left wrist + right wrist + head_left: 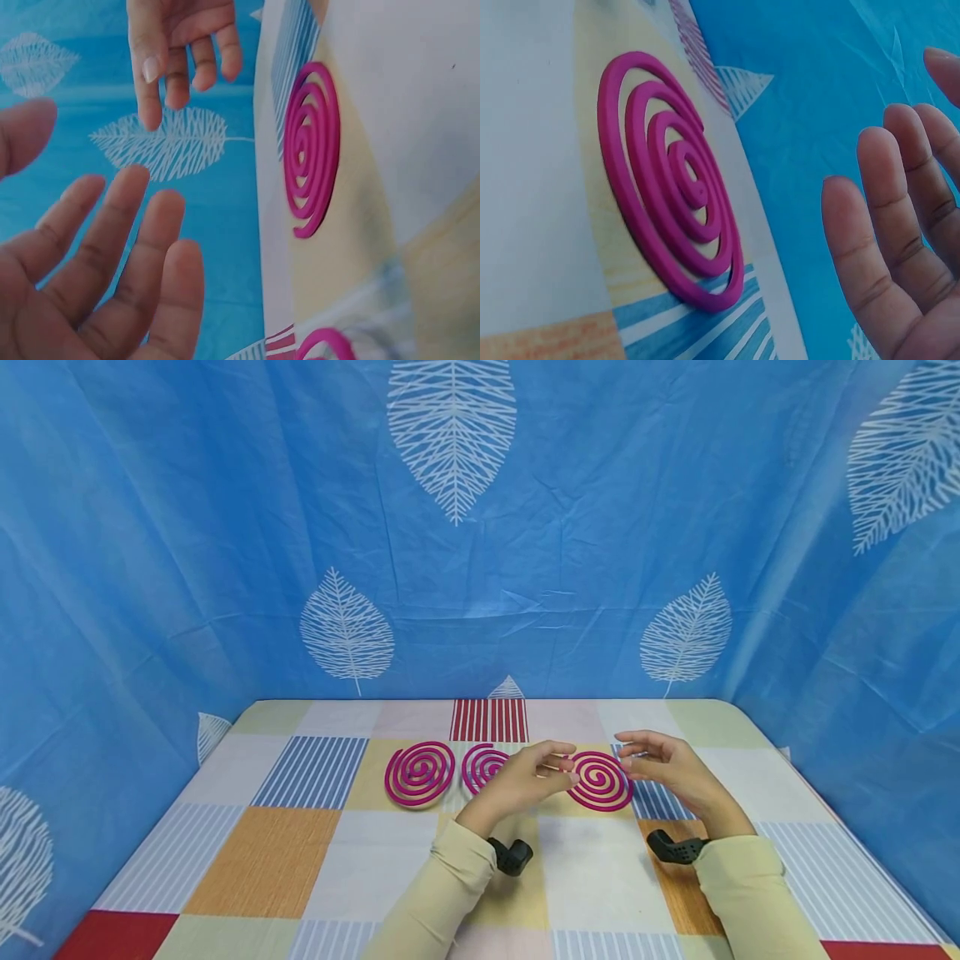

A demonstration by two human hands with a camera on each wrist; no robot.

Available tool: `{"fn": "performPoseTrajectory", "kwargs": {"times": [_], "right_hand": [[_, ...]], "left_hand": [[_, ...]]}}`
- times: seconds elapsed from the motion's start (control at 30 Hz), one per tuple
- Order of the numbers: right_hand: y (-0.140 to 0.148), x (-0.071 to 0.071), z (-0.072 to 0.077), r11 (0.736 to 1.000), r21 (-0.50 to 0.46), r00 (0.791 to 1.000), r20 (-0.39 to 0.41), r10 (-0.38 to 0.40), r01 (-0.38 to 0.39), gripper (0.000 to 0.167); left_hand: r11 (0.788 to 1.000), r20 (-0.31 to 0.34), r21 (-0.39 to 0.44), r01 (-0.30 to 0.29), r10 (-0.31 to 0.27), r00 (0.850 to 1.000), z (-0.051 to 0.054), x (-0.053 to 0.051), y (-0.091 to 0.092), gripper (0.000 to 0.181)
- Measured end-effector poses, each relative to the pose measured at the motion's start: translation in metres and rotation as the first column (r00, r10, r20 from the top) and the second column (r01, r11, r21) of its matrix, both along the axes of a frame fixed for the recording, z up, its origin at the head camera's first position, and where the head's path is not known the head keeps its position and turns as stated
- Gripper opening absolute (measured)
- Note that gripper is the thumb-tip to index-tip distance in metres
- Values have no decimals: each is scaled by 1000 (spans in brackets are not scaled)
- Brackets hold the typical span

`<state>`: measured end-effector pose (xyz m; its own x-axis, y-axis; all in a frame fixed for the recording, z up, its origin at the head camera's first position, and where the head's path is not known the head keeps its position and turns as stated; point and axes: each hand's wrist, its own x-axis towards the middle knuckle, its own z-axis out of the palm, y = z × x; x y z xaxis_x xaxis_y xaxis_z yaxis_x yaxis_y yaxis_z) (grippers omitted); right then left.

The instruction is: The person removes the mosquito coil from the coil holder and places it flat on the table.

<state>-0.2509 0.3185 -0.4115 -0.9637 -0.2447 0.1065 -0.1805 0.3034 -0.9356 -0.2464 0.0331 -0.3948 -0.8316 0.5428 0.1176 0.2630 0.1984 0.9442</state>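
Three magenta mosquito coils lie flat in a row on the table. The left coil [420,774] shows in full, while the middle coil [480,764] is partly hidden behind my left hand [528,777]. Between my two hands sits the right coil [599,781], seen close in the right wrist view as a spiral [645,180]. My left hand is raised over the table, fingers relaxed and nothing in it. On the other side, my right hand [667,768] hovers by that coil's right edge, its fingers loosely bent and holding nothing.
A patchwork cloth [360,868] in checks and stripes covers the table. Blue curtain [480,577] with white leaf prints hangs behind and along both sides. Black wrist devices [512,857] are strapped on both wrists beside the cream sleeves.
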Motion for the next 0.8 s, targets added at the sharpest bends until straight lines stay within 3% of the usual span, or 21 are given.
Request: {"fn": "performPoseTrajectory", "kwargs": {"times": [0.43, 0.8], "right_hand": [[-15, 6, 17, 996, 82, 997, -55, 47, -42, 50], [-30, 9, 23, 986, 140, 989, -106, 106, -91, 43]], "left_hand": [[994, -87, -51, 97, -101, 991, 16, -1, -18, 48], [995, -158, -76, 61, -72, 985, 31, 0, -37, 49]]}}
